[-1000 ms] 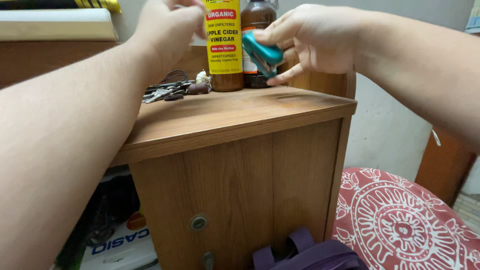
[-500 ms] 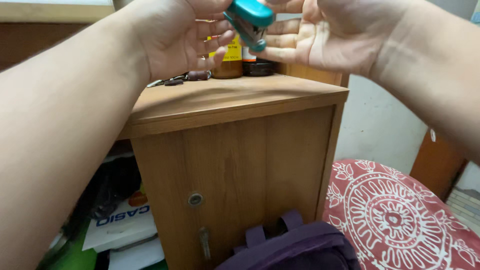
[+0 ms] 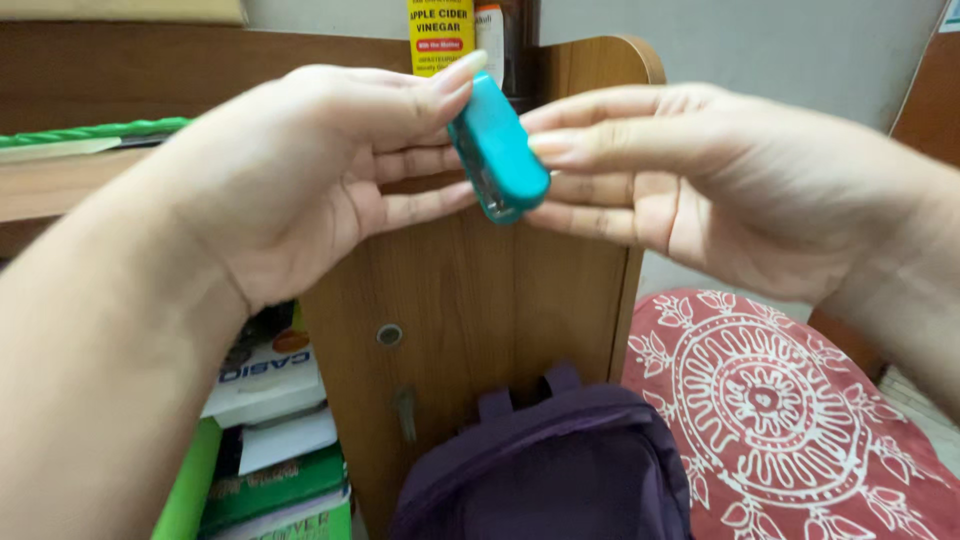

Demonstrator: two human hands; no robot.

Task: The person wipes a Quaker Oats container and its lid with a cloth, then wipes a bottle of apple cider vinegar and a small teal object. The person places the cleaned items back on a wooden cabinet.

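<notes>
Pinching a teal stapler, the left hand and right hand share the grip above a purple backpack.

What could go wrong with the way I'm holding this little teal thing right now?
The teal stapler-like object sits pinched only between fingertips of the left hand and right hand, so it may slip and drop toward the purple backpack below. If it is a stapler, fingertips near its underside could get pinched.
</notes>
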